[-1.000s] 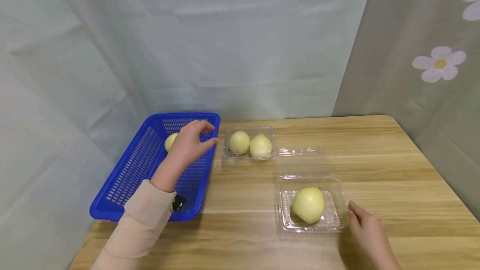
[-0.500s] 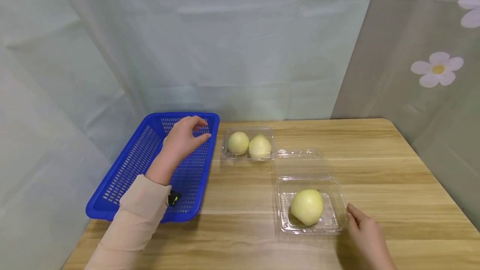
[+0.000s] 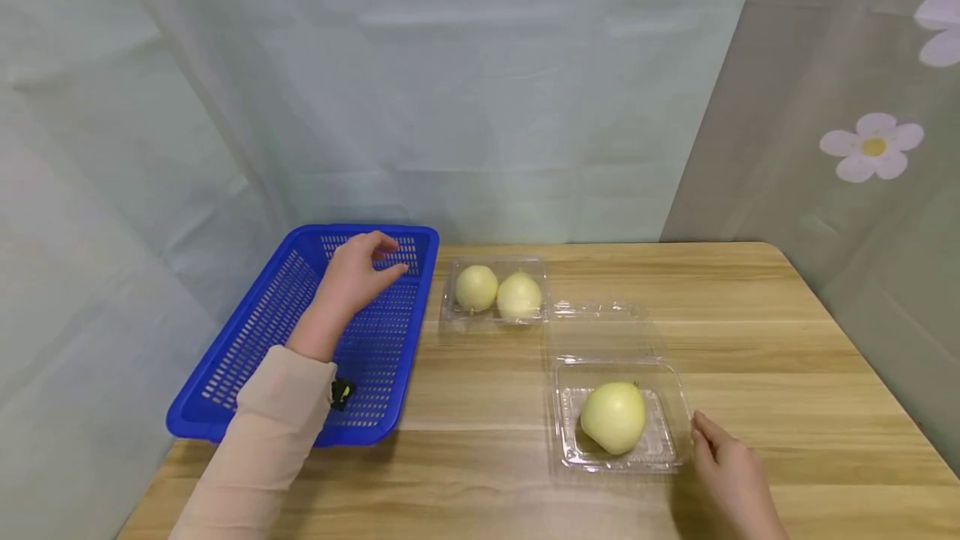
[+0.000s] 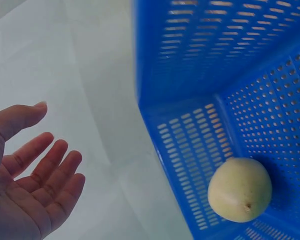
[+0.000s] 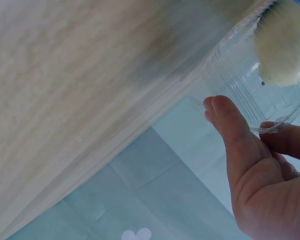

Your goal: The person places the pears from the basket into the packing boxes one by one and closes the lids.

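Observation:
In the head view my left hand (image 3: 356,272) hovers over the far part of a blue plastic basket (image 3: 420,332), fingers loosely curved with a gap to the thumb and nothing between them. A pale yellow pear (image 4: 240,190) lies in a corner of the basket in the left wrist view; my hand hides it from the head view. At the right, my right hand (image 3: 733,469) pinches the side rim of an open clear plastic clamshell box (image 3: 667,432). One pear (image 3: 613,417) sits inside, and the box's lid (image 3: 603,332) lies folded back, away from me.
Behind the open box, to its left, stands a second clear box (image 3: 497,261) with two pears, close to the basket's right side. A small black item (image 3: 342,392) shows beside my left sleeve. A wooden table (image 3: 750,340) carries everything, with a pale curtain (image 3: 487,107) behind it.
My left hand has moved left and slightly away from me over the basket, covering the pear that showed there. The right hand keeps its grip on the box rim.

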{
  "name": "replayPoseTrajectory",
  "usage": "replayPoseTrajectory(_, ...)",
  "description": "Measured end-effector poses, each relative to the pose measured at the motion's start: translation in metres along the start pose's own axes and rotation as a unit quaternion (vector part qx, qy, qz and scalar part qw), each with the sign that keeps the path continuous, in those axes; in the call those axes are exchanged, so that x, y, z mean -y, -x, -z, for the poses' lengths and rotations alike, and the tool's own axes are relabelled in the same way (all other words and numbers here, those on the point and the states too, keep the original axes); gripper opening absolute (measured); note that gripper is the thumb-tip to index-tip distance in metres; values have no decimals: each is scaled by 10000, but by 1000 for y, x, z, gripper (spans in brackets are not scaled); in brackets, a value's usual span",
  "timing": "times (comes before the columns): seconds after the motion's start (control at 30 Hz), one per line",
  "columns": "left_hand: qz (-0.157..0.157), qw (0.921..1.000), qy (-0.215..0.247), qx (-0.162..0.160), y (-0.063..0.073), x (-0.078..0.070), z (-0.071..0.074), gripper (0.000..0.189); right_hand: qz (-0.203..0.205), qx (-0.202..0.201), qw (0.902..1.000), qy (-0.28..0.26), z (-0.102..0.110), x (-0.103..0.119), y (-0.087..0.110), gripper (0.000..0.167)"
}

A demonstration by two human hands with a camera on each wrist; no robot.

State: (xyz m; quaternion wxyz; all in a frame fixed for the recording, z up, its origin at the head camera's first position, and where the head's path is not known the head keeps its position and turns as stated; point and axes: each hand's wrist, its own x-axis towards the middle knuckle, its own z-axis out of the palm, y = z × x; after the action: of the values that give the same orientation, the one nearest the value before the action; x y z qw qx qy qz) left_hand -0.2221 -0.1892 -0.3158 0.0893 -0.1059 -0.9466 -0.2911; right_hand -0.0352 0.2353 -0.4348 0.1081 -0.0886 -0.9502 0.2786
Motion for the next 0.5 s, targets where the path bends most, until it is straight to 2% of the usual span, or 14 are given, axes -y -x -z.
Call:
replayPoseTrajectory(0.13, 59, 9999, 22, -80, -1, 6, -1, 36, -70, 70, 10000, 3, 2, 1, 1, 34)
replayPoseTrajectory(0.37, 238, 9995, 131, -181, -5, 15, -2, 40, 104, -238, 9996, 65, 0, -1, 1, 31)
replayPoseTrajectory(0.5, 287, 9985, 245, -387, -7, 23, -5, 40, 204, -350, 9992, 63, -2, -3, 1, 30)
